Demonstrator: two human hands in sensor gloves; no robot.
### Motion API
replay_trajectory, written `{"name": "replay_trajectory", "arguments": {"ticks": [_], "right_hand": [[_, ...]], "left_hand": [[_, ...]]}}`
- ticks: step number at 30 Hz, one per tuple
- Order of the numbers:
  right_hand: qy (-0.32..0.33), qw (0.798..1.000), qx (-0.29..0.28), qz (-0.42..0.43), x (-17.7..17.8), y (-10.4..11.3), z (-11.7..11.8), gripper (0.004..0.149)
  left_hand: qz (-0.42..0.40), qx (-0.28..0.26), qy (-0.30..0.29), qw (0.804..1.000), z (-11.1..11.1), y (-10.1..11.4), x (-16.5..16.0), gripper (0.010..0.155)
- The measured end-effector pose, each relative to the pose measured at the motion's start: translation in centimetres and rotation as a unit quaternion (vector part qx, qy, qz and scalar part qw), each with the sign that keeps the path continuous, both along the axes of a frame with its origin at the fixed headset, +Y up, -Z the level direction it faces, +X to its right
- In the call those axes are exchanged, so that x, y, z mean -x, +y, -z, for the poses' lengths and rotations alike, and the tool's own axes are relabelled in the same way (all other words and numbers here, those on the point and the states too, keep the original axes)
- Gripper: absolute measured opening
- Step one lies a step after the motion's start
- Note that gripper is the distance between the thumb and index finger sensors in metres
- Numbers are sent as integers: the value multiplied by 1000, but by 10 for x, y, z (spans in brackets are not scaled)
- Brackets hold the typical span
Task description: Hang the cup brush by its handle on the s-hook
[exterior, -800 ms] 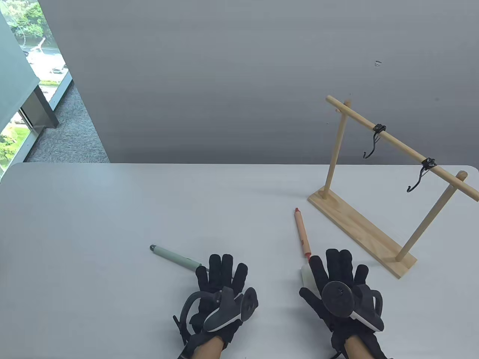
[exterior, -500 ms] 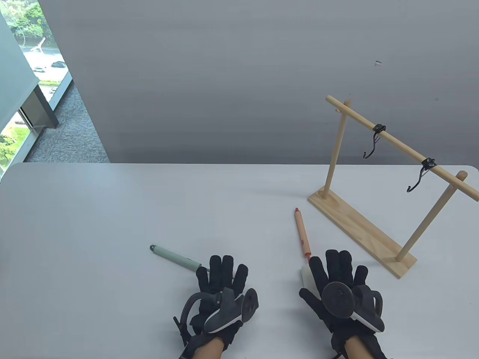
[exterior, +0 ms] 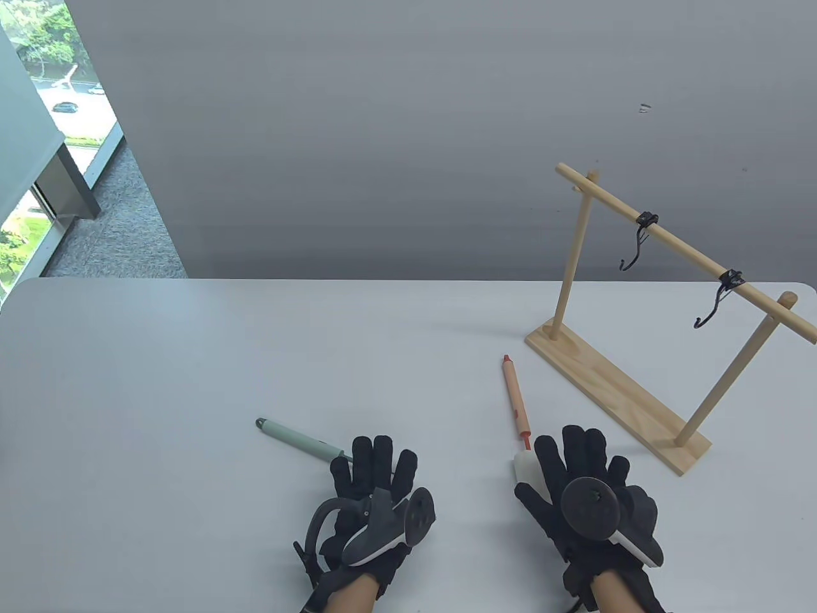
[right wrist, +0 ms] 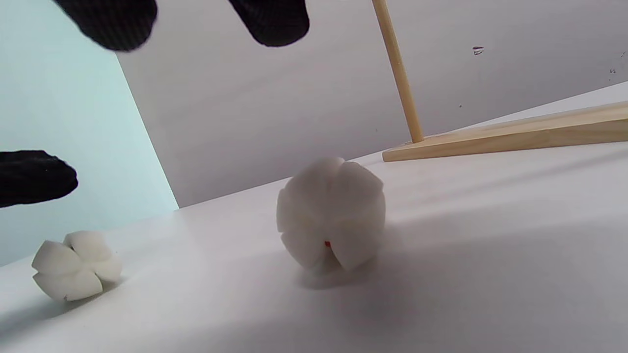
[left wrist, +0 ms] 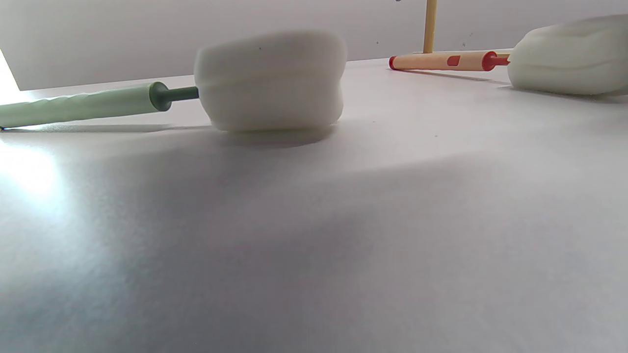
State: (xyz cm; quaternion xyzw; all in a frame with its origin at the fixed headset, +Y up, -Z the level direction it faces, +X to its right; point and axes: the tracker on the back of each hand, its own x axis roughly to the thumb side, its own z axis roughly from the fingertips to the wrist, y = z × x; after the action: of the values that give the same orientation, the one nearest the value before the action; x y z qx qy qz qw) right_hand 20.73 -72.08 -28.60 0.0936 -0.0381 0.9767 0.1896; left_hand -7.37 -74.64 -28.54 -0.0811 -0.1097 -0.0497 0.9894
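Observation:
Two cup brushes lie on the white table [exterior: 191,357]. The green-handled brush [exterior: 297,439] lies at the left; its white sponge head [left wrist: 270,81] is under my left hand [exterior: 373,463], which is open and flat, fingers extended. The orange-handled brush [exterior: 516,399] points toward the wooden rack [exterior: 613,383]; its sponge head [exterior: 524,466] shows beside my right hand [exterior: 562,466]. That hand is open, its fingertips [right wrist: 272,19] above the sponge head [right wrist: 331,213] and apart from it. Two black s-hooks [exterior: 635,246] [exterior: 715,306] hang from the rack's top bar.
The rack's flat base [right wrist: 515,132] and near post [right wrist: 397,73] stand just right of the orange brush. A grey wall [exterior: 383,128] runs behind the table's far edge. A window is at the far left.
My right hand has shifted slightly right, uncovering more of the orange brush's sponge head. My left hand has edged slightly left. The brushes and rack have not moved.

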Motion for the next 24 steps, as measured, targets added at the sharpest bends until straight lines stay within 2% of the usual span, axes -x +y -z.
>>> {"name": "replay_trajectory", "arguments": {"ticks": [3, 7, 12, 19, 24], "right_hand": [[-1, 1000, 8, 21, 4, 2, 7, 76], [-43, 997, -13, 57, -2, 9, 15, 72], [-108, 989, 25, 97, -16, 9, 36, 69], [-156, 984, 91, -4, -2, 9, 77, 61], [-163, 976, 99, -99, 22, 6, 104, 53]], "left_hand": [[-1, 0, 11, 1000, 1, 1, 2, 81], [-26, 6, 27, 999, 1, 2, 10, 81], [-27, 19, 42, 999, 4, 0, 16, 81], [-24, 20, 46, 998, 3, 0, 15, 81], [-11, 30, 45, 998, 3, -5, 13, 81]]}}
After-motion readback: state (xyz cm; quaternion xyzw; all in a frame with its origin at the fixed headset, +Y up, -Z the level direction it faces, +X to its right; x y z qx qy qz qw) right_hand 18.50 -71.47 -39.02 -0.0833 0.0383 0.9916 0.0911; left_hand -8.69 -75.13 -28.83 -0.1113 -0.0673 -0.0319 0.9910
